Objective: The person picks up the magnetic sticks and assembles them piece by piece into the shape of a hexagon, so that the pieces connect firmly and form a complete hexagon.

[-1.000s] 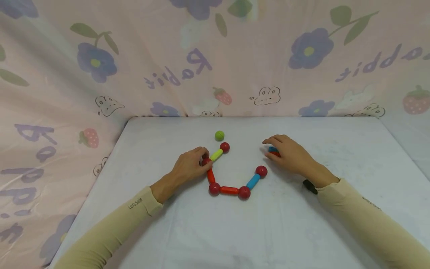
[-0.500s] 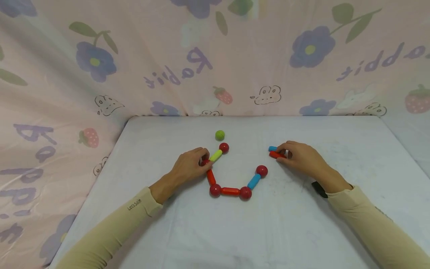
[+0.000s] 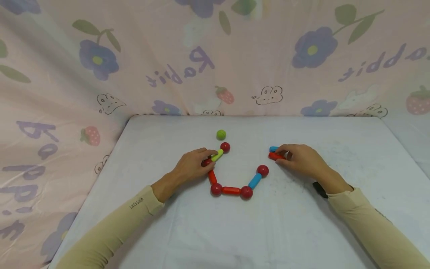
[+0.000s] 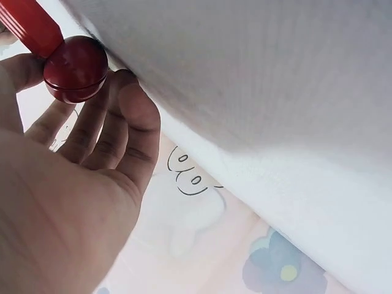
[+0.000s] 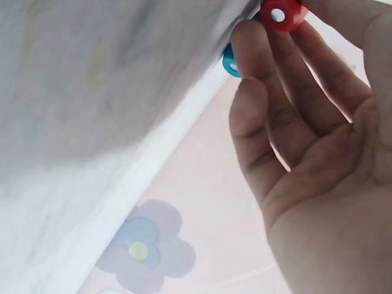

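Note:
An open chain of toy building sticks and red balls lies on the table. My left hand (image 3: 195, 164) holds the red ball (image 4: 76, 68) at its left bend, with the index finger reaching over the yellow-green stick (image 3: 218, 154). From that ball a red stick (image 3: 212, 176) runs to another ball, then a second red stick (image 3: 231, 191) and a blue stick (image 3: 255, 181) follow, ending in a red ball (image 3: 263, 170). To the right, my right hand (image 3: 302, 160) pinches a loose red stick (image 3: 275, 156) between thumb and fingers. A loose blue stick (image 3: 273, 149) lies just behind it, partly hidden by the fingers.
A small green ball (image 3: 221, 135) sits behind the red ball (image 3: 225, 147) at the chain's far left end. White cloth covers the table (image 3: 208, 231). A printed curtain (image 3: 134, 63) rises along its back and left sides.
My right hand has drawn back slightly, uncovering the loose sticks, and its fingers have closed on the red one. My left index finger has stretched out over the yellow-green stick.

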Available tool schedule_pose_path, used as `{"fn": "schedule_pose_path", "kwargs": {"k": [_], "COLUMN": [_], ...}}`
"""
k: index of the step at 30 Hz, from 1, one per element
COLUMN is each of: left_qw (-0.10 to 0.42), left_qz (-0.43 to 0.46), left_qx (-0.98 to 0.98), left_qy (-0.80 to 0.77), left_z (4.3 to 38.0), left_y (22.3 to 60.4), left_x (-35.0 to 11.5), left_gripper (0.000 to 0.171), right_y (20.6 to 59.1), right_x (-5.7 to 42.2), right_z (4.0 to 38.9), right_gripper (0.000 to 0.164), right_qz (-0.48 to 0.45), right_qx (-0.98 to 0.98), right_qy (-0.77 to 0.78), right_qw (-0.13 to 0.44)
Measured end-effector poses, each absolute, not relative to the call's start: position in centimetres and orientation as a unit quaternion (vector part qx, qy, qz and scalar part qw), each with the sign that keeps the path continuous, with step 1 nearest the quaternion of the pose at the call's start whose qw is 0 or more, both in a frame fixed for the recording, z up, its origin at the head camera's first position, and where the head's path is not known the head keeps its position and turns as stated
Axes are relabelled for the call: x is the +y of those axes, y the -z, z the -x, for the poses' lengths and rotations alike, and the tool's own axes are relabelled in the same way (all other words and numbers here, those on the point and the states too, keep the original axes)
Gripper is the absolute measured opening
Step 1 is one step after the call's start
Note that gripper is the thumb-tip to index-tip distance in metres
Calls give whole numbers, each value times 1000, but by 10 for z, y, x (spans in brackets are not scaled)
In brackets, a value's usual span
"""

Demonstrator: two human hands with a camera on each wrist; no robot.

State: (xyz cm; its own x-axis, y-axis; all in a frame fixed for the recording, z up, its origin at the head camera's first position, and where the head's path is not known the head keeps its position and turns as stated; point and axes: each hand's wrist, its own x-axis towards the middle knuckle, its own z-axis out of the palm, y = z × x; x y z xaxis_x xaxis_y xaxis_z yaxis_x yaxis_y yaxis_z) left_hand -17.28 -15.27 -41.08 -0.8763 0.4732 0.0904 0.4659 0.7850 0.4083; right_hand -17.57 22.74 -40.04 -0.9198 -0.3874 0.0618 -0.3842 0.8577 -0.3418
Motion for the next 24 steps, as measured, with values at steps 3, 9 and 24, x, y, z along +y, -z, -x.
{"fn": "schedule_pose_path", "kwargs": {"k": [3,9,24], "left_qw": [8,11,4], "left_qz": [-252,-248,-250], "left_qx": [944,945,943], "left_qy": [-211,-212,-220], "left_z": [172,172,173], "left_y": [411,411,413], "left_x": [-153,-152,-153], "left_gripper": [38,38,36], "right_y": [401,405,404], "right_x": [226,216,171], "right_z": [178,185,198], "right_gripper": [27,28,30], "right_qz": [203,220,239], "right_qx": [960,953,953], "right_qy": [191,208,188], "right_qw": [-3,-8,16]}}
